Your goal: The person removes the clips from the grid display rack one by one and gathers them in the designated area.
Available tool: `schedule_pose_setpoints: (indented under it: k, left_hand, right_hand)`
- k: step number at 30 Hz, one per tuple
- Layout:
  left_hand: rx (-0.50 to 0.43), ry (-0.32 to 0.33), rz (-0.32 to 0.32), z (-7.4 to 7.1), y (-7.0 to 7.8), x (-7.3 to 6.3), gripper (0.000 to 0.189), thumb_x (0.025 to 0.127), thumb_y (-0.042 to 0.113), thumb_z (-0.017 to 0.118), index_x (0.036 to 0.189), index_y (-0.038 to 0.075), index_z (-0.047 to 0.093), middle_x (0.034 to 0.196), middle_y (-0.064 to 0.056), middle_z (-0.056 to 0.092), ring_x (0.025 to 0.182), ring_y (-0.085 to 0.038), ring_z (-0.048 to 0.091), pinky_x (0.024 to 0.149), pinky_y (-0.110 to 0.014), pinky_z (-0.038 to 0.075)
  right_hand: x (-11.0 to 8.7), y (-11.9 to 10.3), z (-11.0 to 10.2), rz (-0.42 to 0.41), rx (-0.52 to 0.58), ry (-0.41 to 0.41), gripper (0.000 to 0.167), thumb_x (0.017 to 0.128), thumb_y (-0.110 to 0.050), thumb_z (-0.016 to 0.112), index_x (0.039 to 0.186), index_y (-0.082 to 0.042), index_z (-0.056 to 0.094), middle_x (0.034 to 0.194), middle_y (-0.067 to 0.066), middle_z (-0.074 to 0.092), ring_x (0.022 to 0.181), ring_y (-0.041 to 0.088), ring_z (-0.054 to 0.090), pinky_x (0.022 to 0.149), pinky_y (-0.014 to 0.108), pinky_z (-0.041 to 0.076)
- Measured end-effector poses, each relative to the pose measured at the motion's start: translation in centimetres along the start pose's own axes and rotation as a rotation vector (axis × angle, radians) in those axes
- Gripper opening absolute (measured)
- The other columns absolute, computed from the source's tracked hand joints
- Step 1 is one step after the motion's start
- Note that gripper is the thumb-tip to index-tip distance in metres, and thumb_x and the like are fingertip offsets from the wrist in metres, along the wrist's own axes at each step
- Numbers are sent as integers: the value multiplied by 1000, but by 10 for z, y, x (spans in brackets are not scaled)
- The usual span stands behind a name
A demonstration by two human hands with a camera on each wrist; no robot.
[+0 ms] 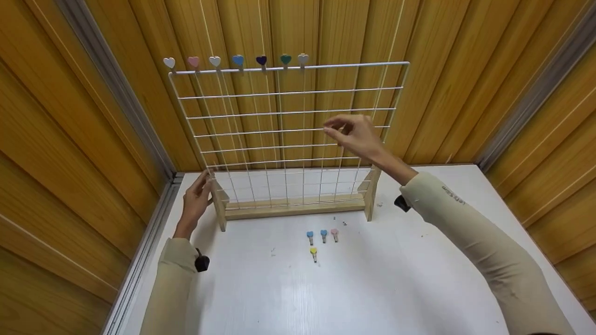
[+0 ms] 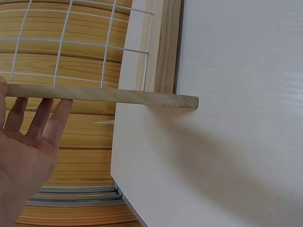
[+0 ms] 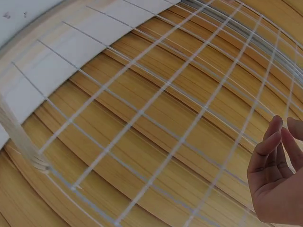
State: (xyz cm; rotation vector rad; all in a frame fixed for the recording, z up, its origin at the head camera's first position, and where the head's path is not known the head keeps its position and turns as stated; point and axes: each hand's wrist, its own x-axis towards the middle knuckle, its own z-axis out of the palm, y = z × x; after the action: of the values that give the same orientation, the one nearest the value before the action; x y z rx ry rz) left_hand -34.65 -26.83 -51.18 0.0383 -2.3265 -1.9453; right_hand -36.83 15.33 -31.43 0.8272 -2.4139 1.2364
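A white wire grid (image 1: 288,113) stands upright in a wooden base (image 1: 298,210). My left hand (image 1: 195,197) grips the base's left side panel (image 2: 109,94), its fingers meeting the outer side. My right hand (image 1: 358,135) hovers in front of the grid's right half, thumb and index fingertips close together. Whether anything small lies between those fingertips (image 3: 273,124) cannot be made out. Several heart-topped clips, among them a dark purple one (image 1: 261,60) and a green one (image 1: 285,59), sit along the grid's top bar from its left corner to past the middle.
On the white table in front of the base lie two blue heart clips (image 1: 310,236), a pink clip (image 1: 335,234) and a yellow clip (image 1: 314,253). Yellow wood-slat walls (image 1: 442,83) enclose the back and sides. A metal rail (image 1: 144,251) runs along the table's left edge.
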Motion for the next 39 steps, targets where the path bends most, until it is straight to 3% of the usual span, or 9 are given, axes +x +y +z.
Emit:
schedule_pose_setpoints:
  k: [4,11,17,21,24,31,35,39]
  left_hand:
    - [-9,1,-10,0,1,-4,55,112,28,41,164,25,25,168,-11,29,152,-34,35,117,-54,42]
    - [-3,-7,-30,2,2,-3,56,112,30,42,164,26,24,170,-9,24,154,-35,32,118,-54,42]
    - [-2,-8,-37,2,1,-2,57,111,32,43,164,25,24,170,-10,25,154,-34,30,118,-54,42]
    - [9,-11,-30,1,1,-1,57,111,33,43,164,26,23,170,-10,26,154,-33,30,118,-54,42]
    - [3,-16,-25,0,1,-1,57,111,33,42,165,25,23,170,-11,26,154,-34,30,118,-55,41]
    - [-15,-3,-29,-6,1,-3,56,112,28,41,165,24,23,169,-13,26,154,-36,30,118,-57,40]
    - [-16,4,-46,-6,-1,-5,56,112,30,41,164,26,23,170,-11,25,155,-35,28,119,-57,39]
    - [-9,11,-59,-7,-1,-6,56,112,29,42,164,26,24,170,-10,26,155,-34,29,119,-57,40]
  right_hand:
    - [19,-24,-12,-27,22,49,20,98,-10,69,112,2,76,103,20,77,58,-1,59,54,11,52]
    - [43,-59,-24,-38,43,138,23,98,-12,70,117,0,73,111,14,72,68,1,63,63,13,56]
    - [59,-77,-19,-12,151,230,32,97,-11,71,126,-1,63,126,12,61,73,6,65,55,16,56]
    - [67,-77,-11,5,209,191,51,99,-12,69,145,-4,50,138,14,58,69,6,67,54,18,58]
    - [72,-76,-5,45,288,129,51,102,-12,63,150,-6,47,141,13,58,67,7,69,54,19,59]
    - [82,-77,9,112,477,65,41,106,-12,56,147,-6,53,130,13,59,65,11,67,57,20,59]
    - [84,-77,11,111,527,77,41,105,-11,58,145,-5,56,120,8,62,61,11,66,54,18,57]
    - [85,-76,13,116,576,128,33,102,-11,63,134,-2,65,100,3,67,54,10,64,48,17,52]
